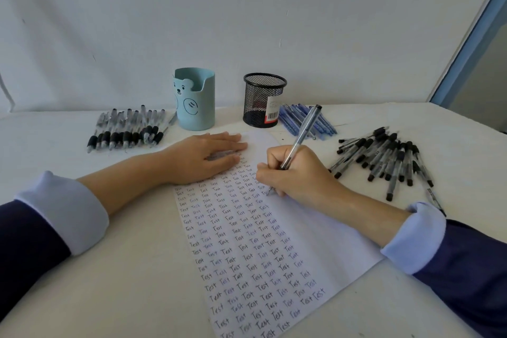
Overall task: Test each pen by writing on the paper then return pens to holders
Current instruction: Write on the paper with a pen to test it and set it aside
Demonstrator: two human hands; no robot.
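Observation:
A white sheet of paper (323,244) lies in front of me, covered with many handwritten rows of "Test". My right hand (296,173) grips a clear pen (303,134) with its tip on the paper at the right end of the written rows. My left hand (204,155) rests flat on the paper's upper left part, fingers straight. Behind the paper stand a light blue bear holder (195,99) and a black mesh holder (262,100); neither shows a pen inside.
Several black-grip pens (129,129) lie in a row left of the blue holder. Several blue pens (306,119) lie right of the mesh holder. A heap of black-capped pens (384,159) lies at the right. A white wall stands close behind the white table (123,269).

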